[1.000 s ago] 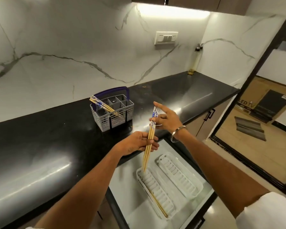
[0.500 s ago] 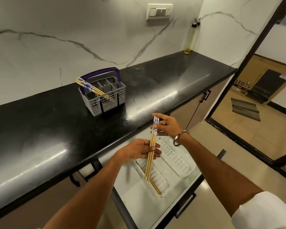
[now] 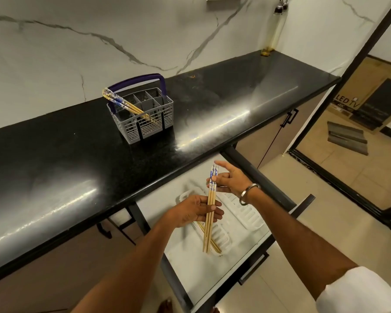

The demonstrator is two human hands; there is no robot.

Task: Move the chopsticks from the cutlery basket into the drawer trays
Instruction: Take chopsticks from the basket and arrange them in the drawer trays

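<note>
My left hand [image 3: 195, 212] is shut on a small bundle of wooden chopsticks [image 3: 210, 211] with blue-patterned tops, held nearly upright over the open drawer. My right hand [image 3: 230, 180] pinches the bundle near its patterned top, forefinger stretched out. Below them lie two white slotted drawer trays [image 3: 246, 213]; the left one holds a chopstick [image 3: 213, 243] lying along it. On the black counter stands the grey cutlery basket [image 3: 145, 123] with a purple handle. More chopsticks [image 3: 122, 103] lean out of its left compartment.
The open drawer [image 3: 212, 274] juts out from under the black counter [image 3: 77, 166], its front edge near my legs. A tall oil bottle [image 3: 277, 28] stands at the counter's far right corner. Cabinet doors with black handles lie beneath. A doorway opens to the right.
The view has tilted down and pulled back. Both hands and the bundle have come lower, over the trays. The grip on the chopsticks is unchanged.
</note>
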